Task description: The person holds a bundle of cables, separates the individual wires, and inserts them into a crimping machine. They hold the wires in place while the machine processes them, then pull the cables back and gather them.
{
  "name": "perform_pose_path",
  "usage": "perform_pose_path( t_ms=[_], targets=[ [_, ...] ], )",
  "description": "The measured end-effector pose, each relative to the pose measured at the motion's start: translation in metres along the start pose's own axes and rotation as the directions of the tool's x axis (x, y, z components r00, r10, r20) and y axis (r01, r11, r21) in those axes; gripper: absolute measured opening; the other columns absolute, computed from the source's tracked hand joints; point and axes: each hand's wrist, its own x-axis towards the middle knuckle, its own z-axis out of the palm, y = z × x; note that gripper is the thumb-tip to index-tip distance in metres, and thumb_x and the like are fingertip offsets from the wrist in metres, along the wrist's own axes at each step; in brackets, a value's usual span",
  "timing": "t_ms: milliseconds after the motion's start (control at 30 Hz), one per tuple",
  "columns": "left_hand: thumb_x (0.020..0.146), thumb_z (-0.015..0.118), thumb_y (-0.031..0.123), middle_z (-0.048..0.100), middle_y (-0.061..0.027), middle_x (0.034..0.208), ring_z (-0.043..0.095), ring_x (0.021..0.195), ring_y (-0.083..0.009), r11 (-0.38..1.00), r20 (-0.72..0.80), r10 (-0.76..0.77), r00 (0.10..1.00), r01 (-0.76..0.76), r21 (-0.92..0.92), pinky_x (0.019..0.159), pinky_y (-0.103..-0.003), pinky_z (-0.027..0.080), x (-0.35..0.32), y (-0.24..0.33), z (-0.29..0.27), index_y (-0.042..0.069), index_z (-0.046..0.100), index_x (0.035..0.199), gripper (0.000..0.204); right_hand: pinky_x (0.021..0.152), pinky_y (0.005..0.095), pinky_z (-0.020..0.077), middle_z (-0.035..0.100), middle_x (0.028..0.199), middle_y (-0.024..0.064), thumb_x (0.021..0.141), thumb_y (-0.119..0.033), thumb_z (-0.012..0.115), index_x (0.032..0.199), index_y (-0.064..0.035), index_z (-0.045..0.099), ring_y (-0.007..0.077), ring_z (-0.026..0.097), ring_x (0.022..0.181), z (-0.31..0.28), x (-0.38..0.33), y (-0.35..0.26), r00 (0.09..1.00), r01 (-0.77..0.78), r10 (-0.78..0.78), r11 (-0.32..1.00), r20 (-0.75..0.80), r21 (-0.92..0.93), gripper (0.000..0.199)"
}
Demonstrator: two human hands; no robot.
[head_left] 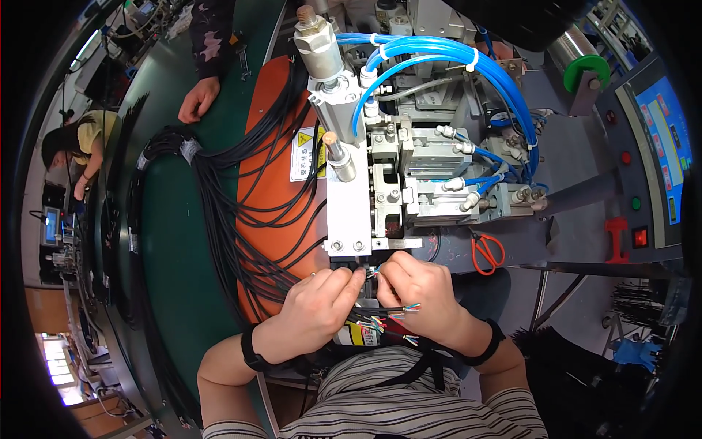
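Observation:
My left hand and my right hand meet just below the front of a metal press machine. Both pinch the stripped end of a black cable, whose thin coloured wires show between the fingertips. More black cable ends with coloured wire tips fan out under my right hand. Each wrist wears a black band.
A large bundle of black cables trails left across an orange mat and green bench. Blue air hoses loop over the machine. Red-handled scissors lie right of it. A control panel with screen stands far right. Another person's hand rests upper left.

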Motion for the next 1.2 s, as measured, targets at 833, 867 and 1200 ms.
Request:
perform_pose_path(
  t_ms=[833, 867, 1200],
  targets=[
    [0.074, 0.059, 0.008, 0.047, -0.0039, 0.079, 0.048, 0.067, -0.0156, 0.933, 0.151, 0.229, 0.962, -0.261, 0.248, 0.054, -0.025, 0.043, 0.019, -0.002, -0.01, -0.009, 0.061, 0.119, 0.048, 0.047, 0.0352, 0.0479, 0.061, 0.075, 0.0085, 0.078, -0.006, 0.067, 0.082, -0.0025, 0.065, 0.0269, 0.061, 0.054, -0.008, 0.002, 0.006, 0.995, 0.024, -0.017, 0.997, 0.103, -0.069, 0.006],
    [0.074, 0.059, 0.008, 0.047, -0.0039, 0.079, 0.048, 0.067, -0.0156, 0.933, 0.15, 0.231, 0.961, -0.263, 0.247, 0.054, -0.025, 0.043, 0.018, -0.002, -0.01, -0.009, 0.061, 0.119, 0.048, 0.047, 0.035, 0.048, 0.061, 0.075, 0.0084, 0.078, -0.006, 0.068, 0.082, -0.0023, 0.065, 0.0268, 0.062, 0.054, -0.007, 0.001, 0.005, 0.997, 0.023, -0.017, 0.997, 0.076, -0.067, 0.006],
    [0.074, 0.06, 0.009, 0.049, -0.0041, 0.081, 0.05, 0.069, -0.016, 0.933, 0.169, 0.226, 0.959, -0.264, 0.246, 0.056, -0.025, 0.044, 0.018, -0.002, -0.014, -0.008, 0.062, 0.118, 0.047, 0.047, 0.0333, 0.0482, 0.062, 0.073, 0.0074, 0.078, -0.003, 0.069, 0.082, -0.0025, 0.065, 0.0252, 0.063, 0.057, -0.009, 0.008, -0.005, 0.989, -0.01, 0.036, 0.984, 0.143, -0.178, 0.006]
  ],
)
